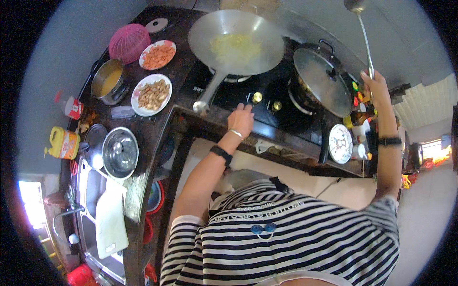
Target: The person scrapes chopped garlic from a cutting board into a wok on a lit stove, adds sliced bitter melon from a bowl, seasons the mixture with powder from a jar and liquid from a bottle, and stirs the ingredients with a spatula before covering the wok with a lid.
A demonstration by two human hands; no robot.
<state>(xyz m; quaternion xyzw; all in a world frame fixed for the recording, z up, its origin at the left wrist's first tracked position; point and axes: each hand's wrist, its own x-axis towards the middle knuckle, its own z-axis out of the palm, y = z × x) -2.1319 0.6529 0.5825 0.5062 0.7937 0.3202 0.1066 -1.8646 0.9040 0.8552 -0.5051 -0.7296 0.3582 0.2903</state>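
Note:
My left hand [241,121] is at the front edge of the black glass gas hob [229,94], its fingers just below a brass-coloured knob [257,97]. Whether the fingers touch anything there I cannot tell. Raised at the right, my right hand [377,85] grips a long-handled metal ladle [364,34], its bowl up near the top rim of the view. A large steel wok [200,44] sits on the left burner, with pale yellow shredded food [236,48] steaming inside. Its hollow handle [212,89] points towards me.
On the right burner stands a dark pan with a glass lid [318,77]. Beside it are a patterned plate [340,143] and several seasoning bottles [359,118]. Leftward lie plates of sliced carrot [158,55] and browned pieces [152,94], a pot [108,82], a steel bowl [120,153] and a cutting board [111,221] over the sink.

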